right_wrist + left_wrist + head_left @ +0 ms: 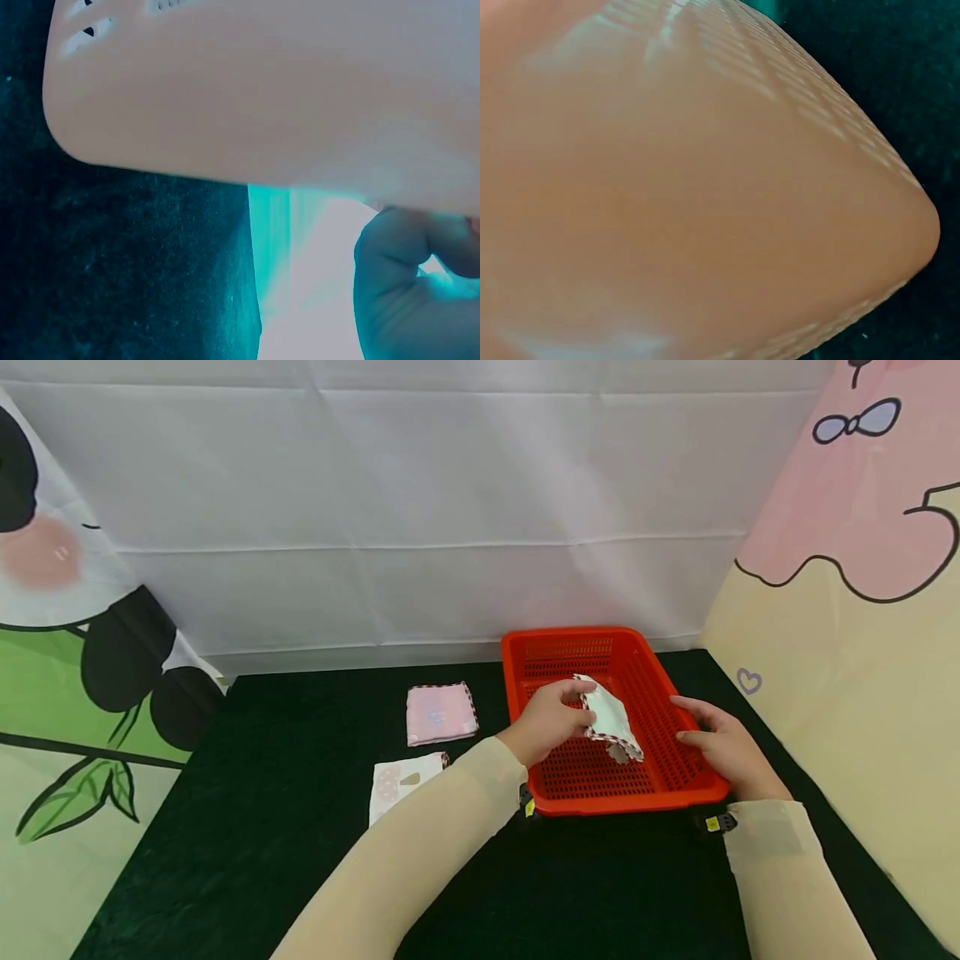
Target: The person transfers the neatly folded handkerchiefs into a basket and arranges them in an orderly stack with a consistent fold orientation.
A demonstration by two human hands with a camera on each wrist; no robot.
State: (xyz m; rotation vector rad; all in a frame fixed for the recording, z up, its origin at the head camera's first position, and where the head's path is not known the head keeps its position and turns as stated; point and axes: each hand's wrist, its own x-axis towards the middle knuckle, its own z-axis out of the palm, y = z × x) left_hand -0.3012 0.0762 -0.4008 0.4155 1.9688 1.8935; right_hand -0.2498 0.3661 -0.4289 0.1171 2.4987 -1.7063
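Observation:
A red plastic basket (pixel 615 803) with slotted sides sits on the dark green cloth. Over its inside, my left hand (pixel 546 720) pinches a small pale green cloth (pixel 609 714) with a checked edge between thumb and fingers. The cloth's lower corner hangs down and curls. At the basket's right rim is my right hand (pixel 729 752), thumb over the inner side and fingers along the rim. In the right wrist view that hand's bent thumb (pixel 394 262) lies right at the rim. The basket's corner (pixel 840 217) fills most of the left wrist view.
Left of the basket lies a folded pink cloth (pixel 441 714) with a checked edge. Nearer, a white cloth (pixel 397 781) is partly hidden by the left sleeve. A white curtain (pixel 450 510) hangs behind, with printed sheets at both sides.

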